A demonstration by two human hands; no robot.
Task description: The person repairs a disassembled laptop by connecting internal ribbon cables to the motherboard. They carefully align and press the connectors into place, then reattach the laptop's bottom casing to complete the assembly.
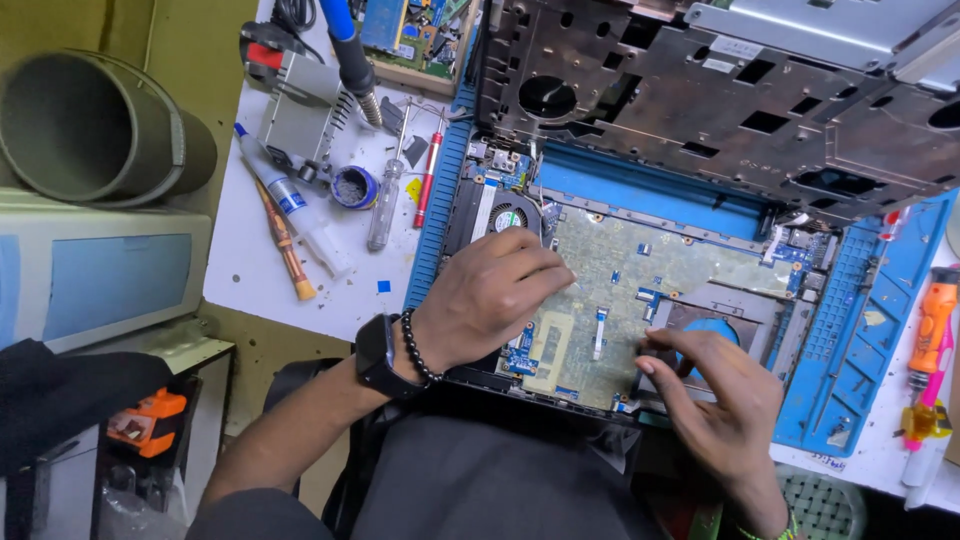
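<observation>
A white glue tube (296, 212) with a blue label lies left of the blue mat (860, 330). The left hand (490, 295), fingers curled, presses the laptop motherboard (640, 290) by its fan (510, 217). The right hand (715, 385), fingers spread, touches the board's front right edge; neither grips anything.

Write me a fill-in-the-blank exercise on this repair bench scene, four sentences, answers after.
1. The left hand rests on the opened laptop's green ____.
2. The laptop base lies on a ____ work mat.
3. The left wrist wears a black watch and a black ____ bracelet.
4. The screwdriver on the white table has a ____ handle.

Missing words: circuit board; blue; beaded; red
</observation>
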